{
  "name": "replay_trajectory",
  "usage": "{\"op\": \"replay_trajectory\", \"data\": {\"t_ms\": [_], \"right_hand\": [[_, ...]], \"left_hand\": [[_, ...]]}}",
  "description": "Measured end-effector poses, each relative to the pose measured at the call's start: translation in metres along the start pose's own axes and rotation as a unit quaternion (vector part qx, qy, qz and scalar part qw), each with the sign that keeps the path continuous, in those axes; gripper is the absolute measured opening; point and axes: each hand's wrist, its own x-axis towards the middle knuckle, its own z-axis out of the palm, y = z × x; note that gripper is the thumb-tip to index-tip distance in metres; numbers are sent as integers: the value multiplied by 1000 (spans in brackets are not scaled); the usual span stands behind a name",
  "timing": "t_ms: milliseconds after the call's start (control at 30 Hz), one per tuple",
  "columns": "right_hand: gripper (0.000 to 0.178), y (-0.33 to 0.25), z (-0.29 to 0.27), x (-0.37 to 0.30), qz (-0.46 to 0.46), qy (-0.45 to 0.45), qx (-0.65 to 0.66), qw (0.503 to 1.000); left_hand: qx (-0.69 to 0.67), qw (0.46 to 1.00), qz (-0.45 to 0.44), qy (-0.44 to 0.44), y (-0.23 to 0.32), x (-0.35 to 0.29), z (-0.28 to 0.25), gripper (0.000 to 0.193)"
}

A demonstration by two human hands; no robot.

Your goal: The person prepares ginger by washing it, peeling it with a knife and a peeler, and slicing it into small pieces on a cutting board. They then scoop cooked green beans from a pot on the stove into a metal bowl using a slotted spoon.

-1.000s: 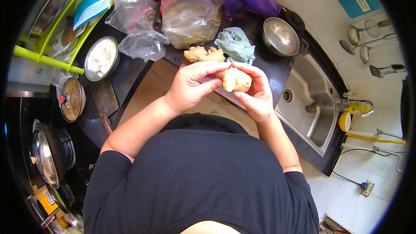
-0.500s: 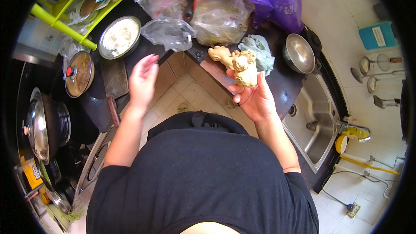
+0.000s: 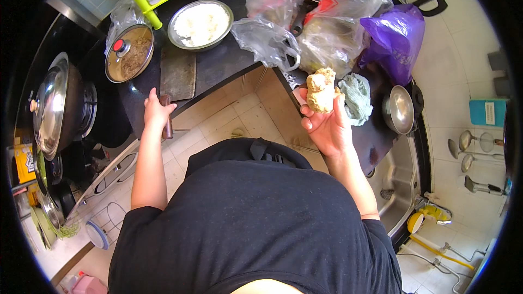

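On the left, my left hand (image 3: 157,111) is at the dark wooden handle of a cleaver (image 3: 178,74), its thumb across the handle and its fingers partly hidden. The cleaver's broad, dull blade lies flat on the black counter, the handle jutting over the front edge. My right hand (image 3: 331,130) holds up a knobbly, pale brown piece of ginger (image 3: 320,93), thumb on one side and fingers on the other. Just behind it, to the right, a crumpled grey-green cloth (image 3: 356,99) lies on the counter.
A bowl of white rice (image 3: 200,24) and a glass-lidded dish (image 3: 129,54) stand near the cleaver. Clear plastic bags (image 3: 272,41) and a purple bag (image 3: 396,38) fill the back. At right are a metal bowl (image 3: 401,110) and a sink (image 3: 403,177); a lidded wok (image 3: 53,106) is left.
My left hand has come down from the air onto the cleaver's handle. My right hand still holds the ginger, now turned more upright. The view has swung to the left.
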Motion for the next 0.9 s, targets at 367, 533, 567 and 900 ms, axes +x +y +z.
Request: {"op": "replay_trajectory", "data": {"t_ms": [367,533,567,900], "right_hand": [[57,3,29,30,85,45,78,992],[56,4,26,39,112,19,122,986],[57,5,22,39,116,11,124,985],[57,-15,14,21,96,23,212,972]], "left_hand": [[-313,946,-38,-81,-22,-8,-12,50],[-437,887,-122,-88,-19,-32,-29,35],[-442,884,-129,-77,-16,-37,-28,30],[-475,872,-112,-32,10,-88,-16,39]]}}
